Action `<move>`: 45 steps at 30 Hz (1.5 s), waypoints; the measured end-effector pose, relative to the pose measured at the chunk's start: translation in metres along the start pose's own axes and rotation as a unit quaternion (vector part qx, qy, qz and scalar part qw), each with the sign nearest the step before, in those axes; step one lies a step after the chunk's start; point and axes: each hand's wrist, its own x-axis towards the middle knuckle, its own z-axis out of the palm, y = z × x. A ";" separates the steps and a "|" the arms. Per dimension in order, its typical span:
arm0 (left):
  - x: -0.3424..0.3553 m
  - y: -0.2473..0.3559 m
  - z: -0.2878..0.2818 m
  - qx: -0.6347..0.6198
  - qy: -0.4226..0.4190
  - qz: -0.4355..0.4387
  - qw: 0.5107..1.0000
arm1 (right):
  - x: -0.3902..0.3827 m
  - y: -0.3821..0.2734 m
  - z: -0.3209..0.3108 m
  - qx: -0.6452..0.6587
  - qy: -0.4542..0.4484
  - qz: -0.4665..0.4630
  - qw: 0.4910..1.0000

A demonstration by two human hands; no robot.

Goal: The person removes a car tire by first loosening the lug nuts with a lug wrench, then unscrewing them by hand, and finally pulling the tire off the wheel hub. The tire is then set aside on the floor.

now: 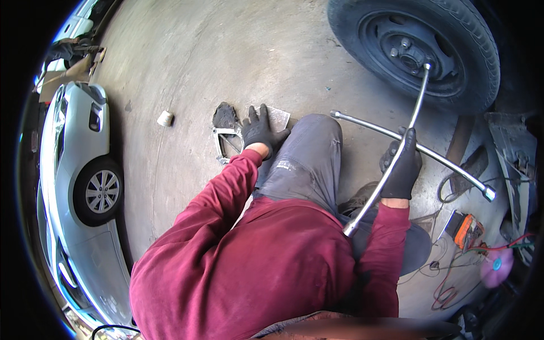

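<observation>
My gloved right hand (402, 164) is closed around a chrome four-way lug wrench (362, 124) near its crossing. One end of the wrench meets a lug on the steel wheel (377, 34) with a black tire (481, 68) at the upper right. My gloved left hand (260, 130) has its fingers spread, lying at a pale flat plate (277, 116) and a light metal frame (225, 144). A dark lumpy piece (225, 116) sits beside the frame, just left of my fingers. My bent knee (314, 136) is between my two hands.
A silver car (71, 255) stands along the left, and a small pale cylinder (165, 118) lies on the concrete floor (192, 62). At the lower right are an orange and black device (469, 231), tangled cables (439, 286), a purple disc (490, 272) and dark parts near the rim.
</observation>
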 end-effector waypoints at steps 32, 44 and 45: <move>0.067 -0.083 0.008 0.043 0.131 -0.177 0.975 | 0.078 0.057 -0.124 0.077 0.104 0.077 0.989; 0.095 -0.066 0.001 0.059 0.157 -0.072 0.983 | 0.175 0.253 -0.156 -0.049 0.089 0.222 0.970; 0.098 -0.066 0.003 0.063 0.155 -0.077 0.983 | 0.174 0.265 -0.158 -0.084 0.120 0.250 0.957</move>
